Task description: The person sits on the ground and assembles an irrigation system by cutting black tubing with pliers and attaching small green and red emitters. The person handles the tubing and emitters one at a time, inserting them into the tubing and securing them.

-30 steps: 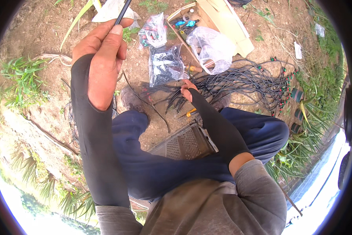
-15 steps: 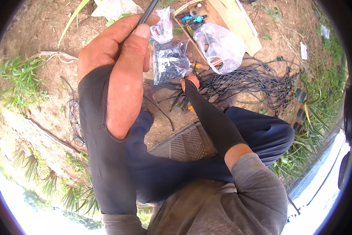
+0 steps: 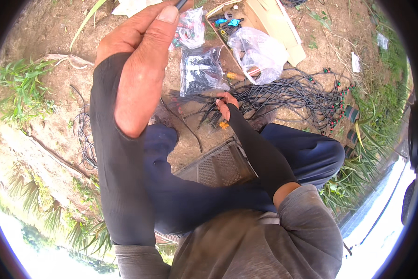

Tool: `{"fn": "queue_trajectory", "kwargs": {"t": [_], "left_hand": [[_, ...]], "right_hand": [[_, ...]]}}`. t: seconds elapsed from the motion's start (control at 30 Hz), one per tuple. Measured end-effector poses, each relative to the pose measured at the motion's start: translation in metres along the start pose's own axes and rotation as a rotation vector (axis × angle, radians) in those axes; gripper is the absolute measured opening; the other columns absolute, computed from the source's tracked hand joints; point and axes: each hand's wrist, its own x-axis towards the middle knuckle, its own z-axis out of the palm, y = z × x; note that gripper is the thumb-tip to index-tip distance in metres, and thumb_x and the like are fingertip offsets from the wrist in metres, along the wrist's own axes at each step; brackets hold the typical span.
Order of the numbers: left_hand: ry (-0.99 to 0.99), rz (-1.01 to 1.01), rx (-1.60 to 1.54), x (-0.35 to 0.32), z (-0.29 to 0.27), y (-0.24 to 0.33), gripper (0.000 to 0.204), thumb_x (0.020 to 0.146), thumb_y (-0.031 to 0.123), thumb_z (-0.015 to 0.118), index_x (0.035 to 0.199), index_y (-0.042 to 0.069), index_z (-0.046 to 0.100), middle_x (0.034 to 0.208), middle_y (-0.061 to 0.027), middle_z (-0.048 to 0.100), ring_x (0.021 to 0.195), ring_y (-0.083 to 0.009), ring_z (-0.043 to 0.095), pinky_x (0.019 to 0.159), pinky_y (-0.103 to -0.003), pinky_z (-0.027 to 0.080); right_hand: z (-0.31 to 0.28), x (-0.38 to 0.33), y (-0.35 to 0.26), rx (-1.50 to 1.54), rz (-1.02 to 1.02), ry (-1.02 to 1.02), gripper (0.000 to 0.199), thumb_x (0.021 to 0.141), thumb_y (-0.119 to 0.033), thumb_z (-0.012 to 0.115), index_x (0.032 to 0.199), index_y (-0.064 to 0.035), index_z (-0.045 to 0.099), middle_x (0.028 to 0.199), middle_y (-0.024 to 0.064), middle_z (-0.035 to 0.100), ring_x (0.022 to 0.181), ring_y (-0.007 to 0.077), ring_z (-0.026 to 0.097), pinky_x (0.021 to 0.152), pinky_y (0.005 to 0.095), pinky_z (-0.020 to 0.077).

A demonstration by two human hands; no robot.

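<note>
My left hand (image 3: pixel 141 60) is raised close to the camera, in a dark sleeve that covers the wrist and palm edge. Thumb and fingers pinch a thin black tube (image 3: pixel 181 4), of which only a short piece shows at the top edge. Lower and further right, my right hand (image 3: pixel 228 103) is at the left end of a large bundle of thin black tubes (image 3: pixel 293 95). Its thumb and fingers are apart, at the tube ends, and I see nothing gripped between them. Red and green fittings (image 3: pixel 341 104) sit on the bundle's far right ends.
Above the right hand lies a clear bag of black parts (image 3: pixel 199 72), with another bag (image 3: pixel 190 28) behind it. A cardboard box (image 3: pixel 293 39) holds blue and black fittings and a plastic bag (image 3: pixel 260 53). An orange-handled tool (image 3: pixel 235 76) lies nearby. A dark plastic crate (image 3: pixel 218 165) stands between my legs.
My left hand has moved up with the tube, so less of the tube shows. The right hand has shifted slightly down, and its fingers have opened from a closed hold at the bundle.
</note>
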Motion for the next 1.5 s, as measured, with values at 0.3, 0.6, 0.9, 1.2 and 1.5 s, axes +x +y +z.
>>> {"fn": "queue_trajectory", "kwargs": {"t": [0.3,0.6,0.9,1.2,1.5], "left_hand": [[-0.351,0.187,0.039,-0.023,0.008,-0.024,0.031,0.1,0.021,0.05,0.118,0.002,0.066,0.07,0.0046,0.049,0.062,-0.0042,0.042,0.057,-0.021,0.034],[-0.611,0.056,0.131,-0.091,0.046,-0.037,0.029,0.099,0.021,0.052,0.118,0.004,0.064,0.062,0.0093,0.04,0.053,-0.0029,0.035,0.049,-0.02,0.028],[-0.652,0.053,0.076,-0.211,0.08,-0.06,0.032,0.1,0.018,0.05,0.123,-0.001,0.061,0.07,0.0033,0.05,0.061,-0.0059,0.044,0.056,-0.021,0.037],[-0.546,-0.028,-0.118,-0.282,0.083,-0.088,0.026,0.099,0.015,0.054,0.117,-0.002,0.063,0.077,-0.0016,0.055,0.074,-0.0087,0.05,0.067,-0.024,0.041],[-0.566,0.031,-0.306,-0.298,0.086,-0.1,0.026,0.1,0.013,0.052,0.116,-0.003,0.063,0.077,-0.0026,0.055,0.072,-0.0102,0.047,0.068,-0.024,0.041]], "right_hand": [[-0.102,-0.117,-0.135,0.49,-0.229,-0.253,0.029,0.096,-0.005,0.055,0.125,-0.0048,0.052,0.088,0.0041,0.062,0.073,0.0082,0.054,0.067,0.0253,0.0464],[-0.169,-0.236,-0.175,0.7,-0.377,-0.231,0.033,0.093,-0.006,0.06,0.125,-0.0041,0.052,0.102,0.0093,0.065,0.091,0.0154,0.063,0.08,0.0284,0.0493],[-0.191,-0.326,-0.173,0.649,-0.459,-0.121,0.017,0.091,-0.006,0.065,0.107,-0.0032,0.06,0.094,0.0011,0.063,0.085,0.0079,0.057,0.077,0.0242,0.0456],[-0.174,-0.369,-0.163,0.55,-0.477,-0.186,0.009,0.094,-0.009,0.063,0.101,-0.0029,0.062,0.085,0.0012,0.06,0.072,0.0046,0.053,0.065,0.0193,0.0435],[-0.168,-0.384,-0.159,0.596,-0.487,-0.182,0.007,0.091,-0.008,0.064,0.097,-0.0026,0.063,0.082,0.0017,0.063,0.074,0.0048,0.056,0.065,0.0234,0.0441]]}}
